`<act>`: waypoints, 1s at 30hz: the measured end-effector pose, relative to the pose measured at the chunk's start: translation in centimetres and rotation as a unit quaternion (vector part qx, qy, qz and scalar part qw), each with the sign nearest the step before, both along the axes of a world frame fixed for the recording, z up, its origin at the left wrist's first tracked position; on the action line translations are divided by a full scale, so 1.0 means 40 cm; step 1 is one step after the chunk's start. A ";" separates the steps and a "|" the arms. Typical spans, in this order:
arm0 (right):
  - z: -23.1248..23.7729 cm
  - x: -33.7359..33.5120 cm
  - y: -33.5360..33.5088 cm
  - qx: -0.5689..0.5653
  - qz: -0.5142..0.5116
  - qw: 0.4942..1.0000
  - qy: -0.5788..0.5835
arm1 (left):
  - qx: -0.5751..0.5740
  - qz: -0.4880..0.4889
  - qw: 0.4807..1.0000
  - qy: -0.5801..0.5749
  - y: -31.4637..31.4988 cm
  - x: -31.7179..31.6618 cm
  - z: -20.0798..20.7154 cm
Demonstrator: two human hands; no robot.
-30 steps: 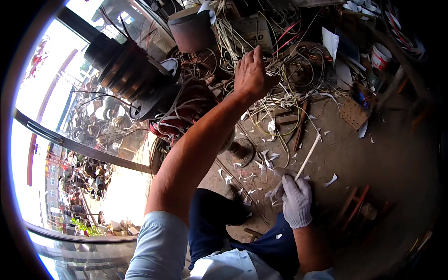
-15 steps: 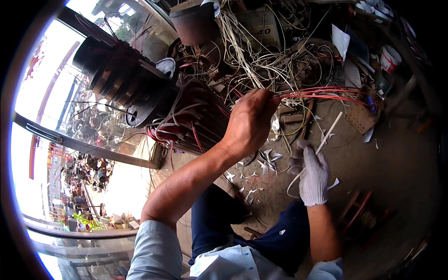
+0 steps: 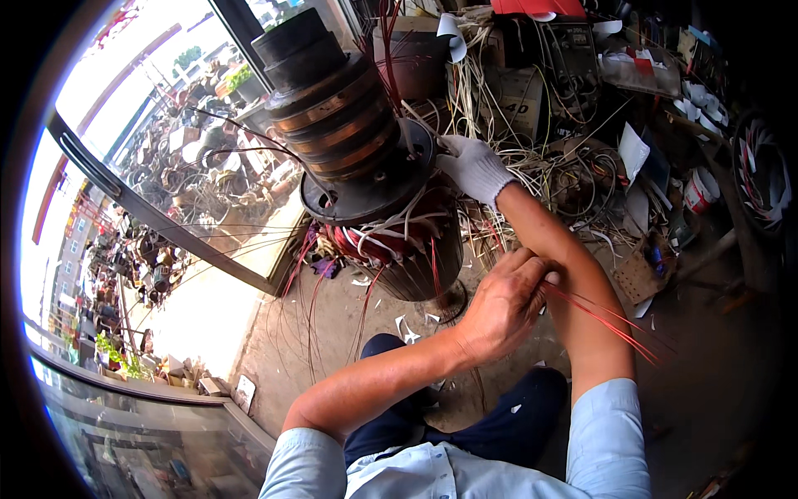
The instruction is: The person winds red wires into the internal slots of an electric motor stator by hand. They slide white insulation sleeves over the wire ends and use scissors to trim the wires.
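A motor rotor (image 3: 332, 125) with copper-coloured rings stands upright, with red wires and white sleeving bunched under its dark round flange (image 3: 357, 204). My bare left hand (image 3: 507, 303) is closed on a bundle of thin red wires (image 3: 603, 320), whose ends stick out to the right. My right hand (image 3: 475, 169), in a white knit glove, is at the flange's right edge, fingers curled. A pale thin tube (image 3: 420, 118) shows at its fingertips, beside red wires rising behind the rotor. The gloved fingertips are partly hidden. My right forearm passes behind the left hand's wires.
Tangled pale cables (image 3: 573, 179) and boxes fill the far side. A white bucket (image 3: 700, 191) and a brown perforated board (image 3: 638, 270) lie at the right. A metal-framed glass door (image 3: 166, 224) stands at the left. Paper scraps (image 3: 406, 328) litter the floor.
My right hand has moved from low right up to the rotor's flange. My left hand has come down and nearer with the red wires. The view has shifted, showing more of the rotor.
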State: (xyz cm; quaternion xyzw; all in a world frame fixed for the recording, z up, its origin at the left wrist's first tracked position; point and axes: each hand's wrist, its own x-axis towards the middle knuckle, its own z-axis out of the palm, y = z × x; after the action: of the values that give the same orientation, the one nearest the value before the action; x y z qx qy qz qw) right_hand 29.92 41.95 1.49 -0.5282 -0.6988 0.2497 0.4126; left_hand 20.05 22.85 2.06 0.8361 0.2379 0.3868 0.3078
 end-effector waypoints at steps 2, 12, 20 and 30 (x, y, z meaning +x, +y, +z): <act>0.019 -0.013 -0.002 -0.019 -0.007 0.999 -0.028 | -0.006 -0.001 1.000 0.006 -0.012 -0.021 0.013; 0.015 0.104 -0.295 -0.214 -0.033 0.971 0.100 | -0.016 0.036 0.999 0.006 -0.206 -0.169 -0.136; 0.059 0.024 -0.475 -0.278 -0.037 0.943 0.181 | -0.102 0.007 0.993 0.057 -0.379 -0.270 -0.241; 0.056 -0.035 -0.571 -0.203 -0.043 0.946 0.250 | -0.103 0.073 0.992 -0.019 -0.328 -0.360 -0.138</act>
State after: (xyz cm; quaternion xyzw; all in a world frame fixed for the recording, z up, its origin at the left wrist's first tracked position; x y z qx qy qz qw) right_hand 28.52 19.13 3.74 -0.5508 -0.4846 0.4925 0.4681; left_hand 5.66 9.74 -3.44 0.7730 0.3307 0.3974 0.3676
